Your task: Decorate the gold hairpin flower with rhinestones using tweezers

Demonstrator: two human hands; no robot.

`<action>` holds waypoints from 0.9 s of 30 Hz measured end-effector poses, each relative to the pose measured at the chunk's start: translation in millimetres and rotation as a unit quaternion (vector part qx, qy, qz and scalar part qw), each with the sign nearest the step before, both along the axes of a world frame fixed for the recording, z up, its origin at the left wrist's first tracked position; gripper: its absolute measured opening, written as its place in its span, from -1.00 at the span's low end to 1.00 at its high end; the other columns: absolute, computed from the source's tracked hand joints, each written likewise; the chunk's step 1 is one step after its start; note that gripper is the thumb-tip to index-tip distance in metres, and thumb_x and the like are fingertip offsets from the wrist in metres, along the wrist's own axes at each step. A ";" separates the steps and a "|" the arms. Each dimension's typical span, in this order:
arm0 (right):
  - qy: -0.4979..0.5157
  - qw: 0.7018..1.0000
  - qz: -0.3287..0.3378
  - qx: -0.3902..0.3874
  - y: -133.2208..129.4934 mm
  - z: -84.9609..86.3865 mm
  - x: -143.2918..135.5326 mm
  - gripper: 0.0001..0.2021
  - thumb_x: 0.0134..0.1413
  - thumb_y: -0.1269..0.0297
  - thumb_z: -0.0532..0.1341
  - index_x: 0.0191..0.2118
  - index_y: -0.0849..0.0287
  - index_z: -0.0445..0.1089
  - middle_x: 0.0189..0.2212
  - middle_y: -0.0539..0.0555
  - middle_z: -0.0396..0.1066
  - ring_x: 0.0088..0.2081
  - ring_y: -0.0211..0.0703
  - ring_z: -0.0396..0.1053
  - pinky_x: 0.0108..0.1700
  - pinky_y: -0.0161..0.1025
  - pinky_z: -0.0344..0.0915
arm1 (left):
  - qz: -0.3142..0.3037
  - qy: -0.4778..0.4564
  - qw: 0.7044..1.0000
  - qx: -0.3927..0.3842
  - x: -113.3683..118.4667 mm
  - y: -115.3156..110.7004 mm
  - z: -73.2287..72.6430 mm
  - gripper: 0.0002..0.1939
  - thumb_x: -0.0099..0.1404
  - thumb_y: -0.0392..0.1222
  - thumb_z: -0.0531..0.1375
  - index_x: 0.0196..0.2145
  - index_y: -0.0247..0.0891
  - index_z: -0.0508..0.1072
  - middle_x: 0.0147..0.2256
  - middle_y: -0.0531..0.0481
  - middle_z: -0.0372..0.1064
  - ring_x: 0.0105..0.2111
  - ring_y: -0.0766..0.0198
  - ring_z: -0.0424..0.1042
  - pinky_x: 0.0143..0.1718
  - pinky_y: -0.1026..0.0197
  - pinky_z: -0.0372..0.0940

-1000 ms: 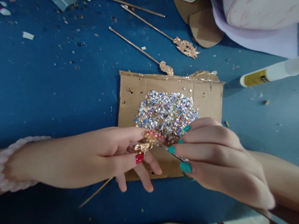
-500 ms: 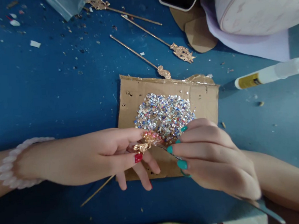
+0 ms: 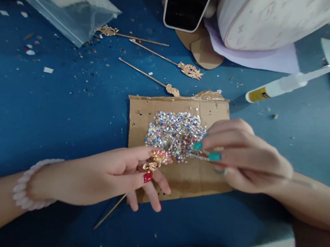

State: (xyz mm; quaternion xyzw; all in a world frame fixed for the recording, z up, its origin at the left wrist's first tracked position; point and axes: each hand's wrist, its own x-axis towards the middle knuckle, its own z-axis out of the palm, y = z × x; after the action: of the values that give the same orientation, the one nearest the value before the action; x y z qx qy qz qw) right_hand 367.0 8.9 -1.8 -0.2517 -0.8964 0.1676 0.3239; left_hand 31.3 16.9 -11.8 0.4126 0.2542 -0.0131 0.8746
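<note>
My left hand (image 3: 112, 176) pinches a gold hairpin (image 3: 155, 161) by its ornate head, which carries pink stones. Its thin stick (image 3: 110, 211) slants out below the hand. To the right, my right hand (image 3: 243, 155) is closed on metal tweezers (image 3: 200, 156), whose tips are at the lower right edge of a pile of small sparkling stones (image 3: 174, 132). The pile lies on a piece of cardboard (image 3: 183, 180) beneath both hands. Whether the tweezer tips hold a stone cannot be made out.
Three gold hairpins, one with a leafy head (image 3: 191, 71), lie beyond the cardboard. Farther back are a plastic bag (image 3: 75, 17), a phone (image 3: 188, 9) and a pale pouch (image 3: 270, 14). A glue bottle (image 3: 275, 88) lies at right.
My right hand has moved away from the hairpin head, taking the tweezers to the stones. My left hand still holds the hairpin. The whole view has shifted slightly.
</note>
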 end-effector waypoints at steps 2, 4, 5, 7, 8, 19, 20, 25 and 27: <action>0.074 0.997 -0.011 -0.002 15.3 -7.7 -0.6 -0.83 0.70 0.29 0.22 0.00 0.02 0.59 -0.11 0.15 0.80 -0.14 0.02 0.77 -0.07 0.05 0.81 | 0.013 -0.026 1.000 -0.006 -3.3 -2.4 -5.4 -0.54 0.83 0.21 0.25 0.50 0.04 0.43 0.27 -0.22 0.70 0.05 0.02 0.84 -0.17 0.23 0.65; 0.115 0.993 -0.025 -0.010 24.8 -15.6 -2.6 -0.88 0.67 0.28 0.27 0.00 0.02 0.59 -0.12 0.16 0.79 -0.11 0.07 0.80 -0.07 0.06 0.81 | 0.008 -0.034 0.999 0.001 -6.2 -4.5 -11.5 -0.48 0.83 0.30 0.22 0.53 0.07 0.41 0.29 -0.24 0.68 0.06 -0.01 0.83 -0.14 0.17 0.67; 0.126 0.991 -0.035 -0.008 27.2 -19.1 -3.4 -0.90 0.65 0.31 0.29 0.02 0.01 0.59 -0.13 0.15 0.79 -0.11 0.07 0.81 -0.07 0.05 0.81 | 0.008 -0.031 0.999 0.001 -7.1 -5.2 -13.8 -0.45 0.83 0.34 0.21 0.53 0.06 0.41 0.28 -0.25 0.69 0.05 -0.01 0.83 -0.14 0.16 0.67; 0.129 0.990 -0.062 -0.009 28.8 -25.2 -3.8 -0.86 0.62 0.38 0.31 0.05 -0.04 0.59 -0.12 0.11 0.79 -0.10 0.06 0.82 -0.05 0.03 0.82 | 0.010 -0.024 1.000 -0.001 -8.3 -6.2 -16.4 -0.42 0.81 0.39 0.22 0.51 0.04 0.43 0.27 -0.27 0.69 0.04 -0.03 0.83 -0.14 0.14 0.67; 0.130 0.989 -0.075 -0.009 29.0 -27.7 -3.4 -0.84 0.61 0.40 0.32 0.06 -0.06 0.59 -0.11 0.09 0.79 -0.09 0.05 0.82 -0.05 0.01 0.82 | 0.015 -0.023 1.000 -0.005 -8.8 -6.7 -17.0 -0.42 0.80 0.39 0.23 0.51 0.03 0.44 0.27 -0.27 0.69 0.03 -0.02 0.83 -0.14 0.13 0.67; 0.123 0.991 -0.054 -0.024 42.5 -41.1 2.3 -0.91 0.63 0.37 0.35 0.01 0.05 0.62 -0.06 0.15 0.80 -0.02 0.01 0.80 0.07 -0.01 0.78 | 0.044 -0.053 0.997 -0.018 -16.6 -11.0 -22.0 -0.49 0.85 0.21 0.26 0.56 0.03 0.39 0.24 -0.27 0.71 0.04 0.02 0.84 -0.14 0.21 0.65; 0.123 0.990 -0.057 -0.028 43.5 -42.3 3.0 -0.92 0.63 0.36 0.35 0.01 0.05 0.62 -0.08 0.15 0.79 -0.03 0.01 0.80 0.04 -0.03 0.77 | 0.043 -0.050 0.998 -0.019 -15.7 -9.3 -19.2 -0.51 0.85 0.21 0.26 0.54 0.03 0.40 0.23 -0.25 0.71 0.03 0.04 0.84 -0.14 0.23 0.64; 0.135 0.988 -0.078 -0.011 45.5 -46.9 4.6 -0.85 0.62 0.44 0.33 0.05 0.01 0.60 -0.14 0.07 0.77 -0.11 -0.14 0.79 -0.02 -0.24 0.72 | 0.016 -0.010 1.000 -0.014 -10.6 0.6 -0.8 -0.61 0.85 0.24 0.25 0.33 -0.06 0.49 0.20 -0.19 0.69 0.04 0.11 0.82 -0.06 0.27 0.62; 0.145 0.986 -0.084 -0.021 44.8 -47.6 3.5 -0.73 0.63 0.54 0.27 0.12 -0.02 0.57 -0.11 0.03 0.78 -0.08 -0.25 0.79 0.03 -0.37 0.69 | 0.021 -0.015 0.999 -0.019 -10.6 1.5 1.5 -0.64 0.86 0.20 0.25 0.34 -0.05 0.50 0.17 -0.15 0.68 0.02 0.15 0.81 -0.05 0.29 0.62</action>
State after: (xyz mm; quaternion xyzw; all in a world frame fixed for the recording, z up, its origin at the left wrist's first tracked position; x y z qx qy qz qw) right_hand 370.4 53.6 -49.4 -0.3063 -0.8119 0.1930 0.4580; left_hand 20.7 18.3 -10.3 0.3903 0.2493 0.0070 0.8863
